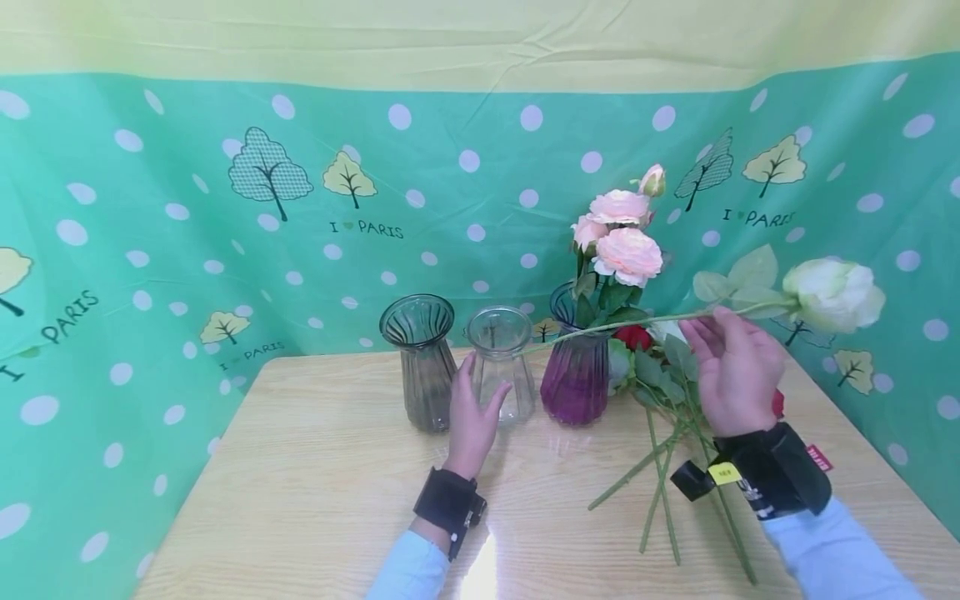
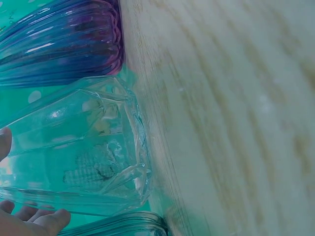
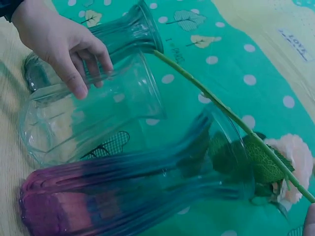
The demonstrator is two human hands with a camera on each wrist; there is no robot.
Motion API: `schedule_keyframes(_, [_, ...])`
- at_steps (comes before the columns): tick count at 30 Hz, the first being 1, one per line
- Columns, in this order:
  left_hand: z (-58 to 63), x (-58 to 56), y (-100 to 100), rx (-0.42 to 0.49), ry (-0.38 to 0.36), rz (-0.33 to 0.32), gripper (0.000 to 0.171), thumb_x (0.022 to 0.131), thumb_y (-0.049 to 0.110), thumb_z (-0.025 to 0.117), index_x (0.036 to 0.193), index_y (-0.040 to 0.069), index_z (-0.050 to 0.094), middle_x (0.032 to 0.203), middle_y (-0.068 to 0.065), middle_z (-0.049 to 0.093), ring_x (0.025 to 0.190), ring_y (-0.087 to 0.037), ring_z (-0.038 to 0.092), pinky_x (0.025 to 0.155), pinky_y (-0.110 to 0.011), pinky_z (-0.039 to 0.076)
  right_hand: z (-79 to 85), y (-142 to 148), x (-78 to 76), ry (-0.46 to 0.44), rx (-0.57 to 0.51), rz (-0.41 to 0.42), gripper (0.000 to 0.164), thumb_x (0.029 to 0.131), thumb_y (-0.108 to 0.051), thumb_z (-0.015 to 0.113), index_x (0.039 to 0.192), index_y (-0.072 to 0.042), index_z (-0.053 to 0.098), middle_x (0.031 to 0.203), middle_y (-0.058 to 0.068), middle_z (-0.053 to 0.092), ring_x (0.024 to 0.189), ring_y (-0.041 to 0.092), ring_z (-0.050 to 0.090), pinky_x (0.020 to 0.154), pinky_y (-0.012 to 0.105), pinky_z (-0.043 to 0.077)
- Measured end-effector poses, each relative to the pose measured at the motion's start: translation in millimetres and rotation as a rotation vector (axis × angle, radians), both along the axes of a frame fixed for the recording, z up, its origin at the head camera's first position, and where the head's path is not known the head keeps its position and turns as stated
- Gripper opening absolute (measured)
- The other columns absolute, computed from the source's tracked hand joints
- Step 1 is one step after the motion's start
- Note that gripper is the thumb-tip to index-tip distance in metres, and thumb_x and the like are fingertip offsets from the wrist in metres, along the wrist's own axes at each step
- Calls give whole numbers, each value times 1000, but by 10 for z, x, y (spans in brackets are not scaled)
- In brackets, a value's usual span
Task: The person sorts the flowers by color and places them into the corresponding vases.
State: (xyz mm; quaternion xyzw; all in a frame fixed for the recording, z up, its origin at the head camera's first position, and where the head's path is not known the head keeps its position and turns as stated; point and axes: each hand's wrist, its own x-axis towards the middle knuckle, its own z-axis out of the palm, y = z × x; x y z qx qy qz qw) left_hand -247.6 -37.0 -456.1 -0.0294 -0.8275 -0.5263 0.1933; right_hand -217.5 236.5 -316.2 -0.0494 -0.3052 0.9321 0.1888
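Observation:
My left hand (image 1: 472, 421) holds the clear glass vase (image 1: 519, 390), thumb on the near side and fingers along its left side. My right hand (image 1: 738, 375) pinches the long green stem (image 1: 637, 322) of a white rose (image 1: 834, 296) between thumb and fingers. The bloom lies to the right of that hand, with pale leaves beside it. Leftward, the stem runs across the purple vase's top, and its cut end overlaps the clear vase's rim in the head view. In the right wrist view the stem (image 3: 226, 110) slants above the vases.
Right of the clear vase stands a purple ribbed vase (image 1: 573, 387) with pink flowers (image 1: 628, 254). A grey ribbed vase (image 1: 427, 387) stands to its left. Several loose flowers, including a red rose (image 1: 633, 337), lie under my right hand, their stems (image 1: 665, 492) towards me.

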Motion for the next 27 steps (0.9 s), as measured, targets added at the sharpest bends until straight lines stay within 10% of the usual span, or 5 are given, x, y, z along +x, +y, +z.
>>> schedule_keyframes(14, [-24, -20, 1, 11, 9, 7, 74, 86, 30, 67, 145, 7, 28, 147, -15, 36, 136, -31, 35, 112, -50, 32, 54, -375, -22, 109, 116, -196, 15, 82, 1, 68, 90, 7, 57, 82, 15, 64, 72, 23, 66, 75, 33, 59])
schedule_keyframes(27, [-22, -12, 3, 23, -5, 8, 74, 86, 32, 67, 145, 9, 28, 148, -13, 35, 136, -31, 35, 112, -51, 31, -5, -610, -80, 250, 300, -205, 11, 83, 4, 65, 87, 3, 55, 79, 12, 68, 72, 21, 68, 72, 34, 60])
